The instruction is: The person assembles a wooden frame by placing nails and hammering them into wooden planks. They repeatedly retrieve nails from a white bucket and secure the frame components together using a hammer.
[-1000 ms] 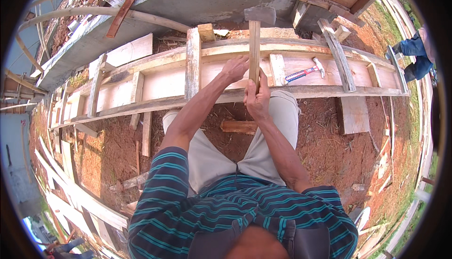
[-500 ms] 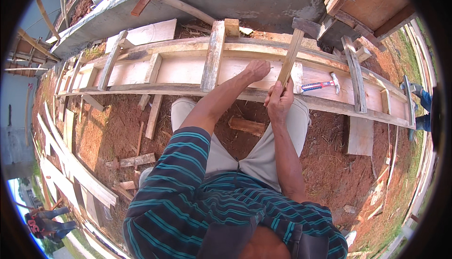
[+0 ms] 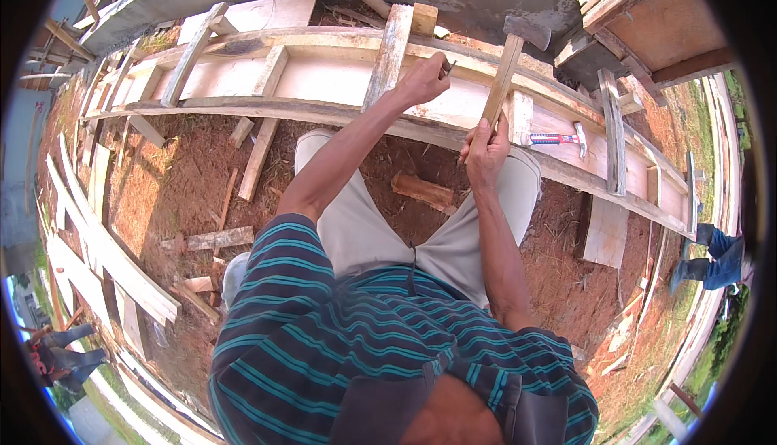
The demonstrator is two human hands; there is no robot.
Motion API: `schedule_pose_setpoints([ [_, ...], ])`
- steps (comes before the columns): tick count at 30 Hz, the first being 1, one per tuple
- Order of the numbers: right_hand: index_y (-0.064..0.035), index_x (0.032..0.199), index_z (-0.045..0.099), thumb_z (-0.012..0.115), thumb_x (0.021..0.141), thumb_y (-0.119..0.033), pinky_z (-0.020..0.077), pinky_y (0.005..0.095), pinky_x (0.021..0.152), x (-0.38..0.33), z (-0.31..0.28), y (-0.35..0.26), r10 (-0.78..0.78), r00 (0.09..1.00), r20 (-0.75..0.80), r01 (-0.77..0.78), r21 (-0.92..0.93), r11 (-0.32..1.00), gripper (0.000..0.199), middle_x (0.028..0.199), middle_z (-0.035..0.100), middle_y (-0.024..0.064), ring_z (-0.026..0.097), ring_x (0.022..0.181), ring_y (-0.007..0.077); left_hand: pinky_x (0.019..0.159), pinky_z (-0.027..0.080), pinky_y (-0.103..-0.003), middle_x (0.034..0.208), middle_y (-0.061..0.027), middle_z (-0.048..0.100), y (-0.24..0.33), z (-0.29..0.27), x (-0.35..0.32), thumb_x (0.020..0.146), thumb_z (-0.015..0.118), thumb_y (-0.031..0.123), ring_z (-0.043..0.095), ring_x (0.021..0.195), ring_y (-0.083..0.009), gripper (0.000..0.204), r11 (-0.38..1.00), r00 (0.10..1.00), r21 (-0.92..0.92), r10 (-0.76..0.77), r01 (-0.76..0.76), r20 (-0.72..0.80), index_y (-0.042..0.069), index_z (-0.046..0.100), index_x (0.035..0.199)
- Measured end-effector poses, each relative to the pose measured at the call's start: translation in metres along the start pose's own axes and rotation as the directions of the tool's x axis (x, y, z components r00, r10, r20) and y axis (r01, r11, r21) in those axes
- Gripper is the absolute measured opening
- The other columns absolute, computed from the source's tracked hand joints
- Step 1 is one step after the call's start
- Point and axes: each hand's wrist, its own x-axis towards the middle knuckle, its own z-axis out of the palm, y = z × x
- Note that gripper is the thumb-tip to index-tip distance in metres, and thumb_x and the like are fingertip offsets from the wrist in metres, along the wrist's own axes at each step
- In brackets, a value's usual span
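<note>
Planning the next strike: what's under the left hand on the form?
The left hand pinches a small nail against the wooden formwork rail. Its tip is hidden by fingers.

1. We see our shirt [image 3: 340, 340], lower centre, navy with teal stripes.
2. Our shorts [image 3: 388, 226] are beige.
3. The soil [image 3: 178, 186] is reddish-brown.
4. The claw hammer [image 3: 558, 139], right, has a red-and-blue handle.

A claw hammer [image 3: 557, 139] lies in the wooden formwork [image 3: 324, 80]; a wood block [image 3: 423, 192] rests on red soil [image 3: 186, 186].
</note>
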Motion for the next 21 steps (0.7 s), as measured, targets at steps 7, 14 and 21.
schedule_pose_setpoints([
  [7, -0.0027, 0.143, 0.037, 0.046, 0.104, -0.017, 0.0376, 0.0202, 0.038, -0.002, 0.011, 0.006, 0.046, 0.997, 0.068, -0.046, 0.006, 0.999, 0.043, 0.063, 0.048, -0.0018, 0.044, 0.045, 0.0035, 0.067, 0.045, -0.023, 0.080, 0.0005, 0.066, -0.043, -0.084, -0.097, 0.092, 0.068, 0.012, 0.053, 0.073, -0.0060, 0.015, 0.909, 0.963, -0.399, -0.203, 0.119, -0.177, -0.001, 0.071, 0.100],
  [14, -0.0007, 0.141, 0.039, 0.047, 0.104, -0.019, 0.0385, 0.0211, 0.036, -0.008, 0.013, 0.014, 0.034, 0.985, 0.167, -0.020, -0.089, 0.996, 0.043, 0.061, 0.051, 0.0004, 0.046, 0.043, 0.0051, 0.072, 0.050, -0.029, 0.087, -0.0086, 0.072, -0.046, -0.076, -0.113, 0.092, 0.066, 0.011, 0.063, 0.079, -0.0126, 0.018, 0.967, 0.972, -0.248, -0.110, 0.057, -0.206, -0.003, 0.070, 0.103],
  [21, 0.0016, 0.147, 0.032, 0.049, 0.102, -0.014, 0.0390, 0.0191, 0.043, -0.025, 0.015, -0.006, -0.016, 0.947, 0.322, 0.076, -0.175, 0.982, 0.051, 0.066, 0.052, 0.0008, 0.046, 0.048, 0.0040, 0.081, 0.051, -0.030, 0.097, -0.0122, 0.073, -0.051, -0.080, -0.115, 0.092, 0.066, 0.012, 0.068, 0.087, -0.0172, 0.020, 0.991, 0.986, -0.129, -0.066, 0.046, -0.155, -0.003, 0.070, 0.105],
])
